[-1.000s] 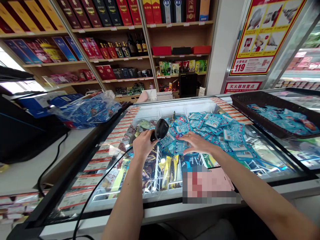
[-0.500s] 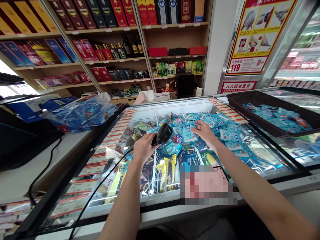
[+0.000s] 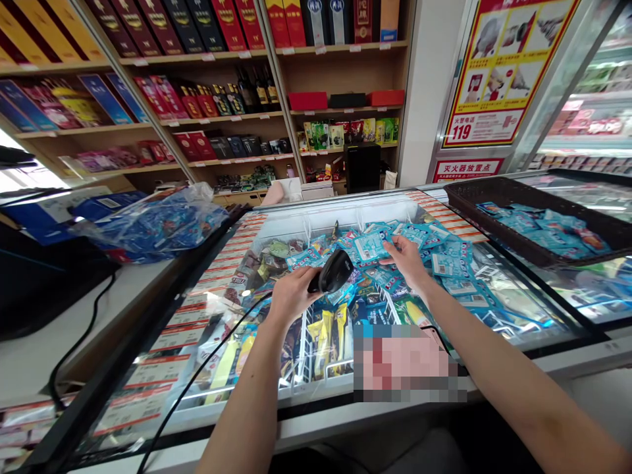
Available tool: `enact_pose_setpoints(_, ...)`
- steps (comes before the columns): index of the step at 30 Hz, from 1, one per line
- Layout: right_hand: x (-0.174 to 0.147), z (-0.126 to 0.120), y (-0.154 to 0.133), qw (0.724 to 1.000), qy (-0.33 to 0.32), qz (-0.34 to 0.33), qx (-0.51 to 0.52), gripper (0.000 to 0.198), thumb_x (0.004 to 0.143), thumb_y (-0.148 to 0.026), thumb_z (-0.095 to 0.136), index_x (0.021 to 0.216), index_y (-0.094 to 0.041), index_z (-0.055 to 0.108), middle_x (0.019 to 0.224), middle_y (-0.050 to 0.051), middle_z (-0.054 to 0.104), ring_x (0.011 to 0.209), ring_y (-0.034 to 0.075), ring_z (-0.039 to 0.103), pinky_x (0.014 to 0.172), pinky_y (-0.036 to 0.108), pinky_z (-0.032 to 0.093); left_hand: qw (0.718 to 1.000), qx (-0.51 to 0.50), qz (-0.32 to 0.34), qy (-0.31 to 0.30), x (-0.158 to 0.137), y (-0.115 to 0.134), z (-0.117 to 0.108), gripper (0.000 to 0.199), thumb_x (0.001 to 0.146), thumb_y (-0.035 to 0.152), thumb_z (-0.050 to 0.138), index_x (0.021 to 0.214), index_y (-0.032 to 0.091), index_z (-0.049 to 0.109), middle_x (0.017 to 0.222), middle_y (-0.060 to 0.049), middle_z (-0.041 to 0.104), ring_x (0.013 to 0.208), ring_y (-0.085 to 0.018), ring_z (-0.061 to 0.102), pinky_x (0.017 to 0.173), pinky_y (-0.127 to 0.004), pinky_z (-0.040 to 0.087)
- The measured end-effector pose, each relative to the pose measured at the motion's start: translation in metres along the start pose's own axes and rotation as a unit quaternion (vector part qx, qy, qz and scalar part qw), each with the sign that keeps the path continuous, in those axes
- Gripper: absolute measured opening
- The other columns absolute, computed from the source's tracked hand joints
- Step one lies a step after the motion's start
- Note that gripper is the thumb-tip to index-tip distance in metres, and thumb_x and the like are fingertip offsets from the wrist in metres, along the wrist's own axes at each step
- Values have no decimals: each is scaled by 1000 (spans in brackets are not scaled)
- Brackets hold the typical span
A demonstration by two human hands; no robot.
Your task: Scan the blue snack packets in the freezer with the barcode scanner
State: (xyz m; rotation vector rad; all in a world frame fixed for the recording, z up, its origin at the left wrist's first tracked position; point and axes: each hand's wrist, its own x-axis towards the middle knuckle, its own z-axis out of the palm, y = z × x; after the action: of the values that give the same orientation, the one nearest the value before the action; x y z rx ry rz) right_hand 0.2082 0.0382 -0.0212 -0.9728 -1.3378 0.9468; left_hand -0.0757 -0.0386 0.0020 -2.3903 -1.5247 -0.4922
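My left hand (image 3: 295, 289) is closed around the grip of a black barcode scanner (image 3: 336, 271), whose head points to the right over the freezer. A cable runs from it down along my forearm. My right hand (image 3: 407, 260) pinches the right edge of a light-blue snack packet (image 3: 369, 246) between thumb and fingers. The packet is tilted, just beyond the scanner head. Many similar blue packets (image 3: 451, 264) lie spread on the freezer's glass top around and to the right of my right hand.
Under the glass (image 3: 197, 368) are ice creams in white wire baskets (image 3: 305, 349). A dark tray (image 3: 553, 253) of blue packets stands at right, a clear bag (image 3: 162, 224) of blue packets at left. A blurred-out phone (image 3: 405, 362) lies at the front edge. Stocked shelves (image 3: 340, 49) stand behind.
The blue packet in my right hand has moved slightly left and away and is now tilted. My left hand with the scanner has shifted a little right and nearer to me.
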Motion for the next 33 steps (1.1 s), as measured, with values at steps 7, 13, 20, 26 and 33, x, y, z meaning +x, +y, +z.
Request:
enact_pose_setpoints(7, -1, 1, 2, 999, 40, 3, 6, 39, 69, -53, 62, 85, -19, 53, 65, -6, 43, 54, 11, 50, 58, 37, 59, 1000, -7, 21, -6, 1, 8, 2, 40, 77, 35, 57, 116, 23, 52, 99, -5, 65, 93, -20, 60, 70, -28, 43)
enact_pose_setpoints(13, -2, 6, 4, 999, 50, 8, 17, 38, 67, -50, 65, 85, -21, 48, 72, -4, 45, 57, 12, 54, 59, 38, 59, 999, -13, 37, -13, 3, 13, 3, 36, 79, 36, 55, 112, 22, 53, 99, -5, 65, 92, -20, 61, 67, -27, 42)
enact_pose_setpoints(20, -8, 6, -2, 999, 33, 27, 13, 38, 70, -50, 64, 88, -21, 48, 71, -6, 40, 56, 11, 58, 59, 35, 58, 999, 0, 39, -20, 3, 14, 2, 38, 78, 37, 56, 113, 23, 52, 98, -4, 65, 89, -19, 61, 65, -27, 41)
enact_pose_setpoints(26, -8, 8, -2, 998, 41, 31, 35, 38, 68, -49, 66, 85, -21, 47, 69, -7, 38, 57, 12, 59, 63, 36, 59, 999, -4, 37, -16, 2, 13, 4, 37, 79, 37, 56, 113, 23, 51, 102, -4, 65, 92, -20, 61, 65, -27, 42)
enact_pose_setpoints(33, -8, 8, -1, 998, 37, 27, 34, 41, 67, -51, 65, 87, -21, 46, 71, -7, 38, 61, 11, 58, 69, 38, 59, 999, -5, 34, -14, 2, 12, 4, 39, 79, 36, 55, 115, 22, 51, 102, -5, 64, 93, -20, 60, 67, -27, 42)
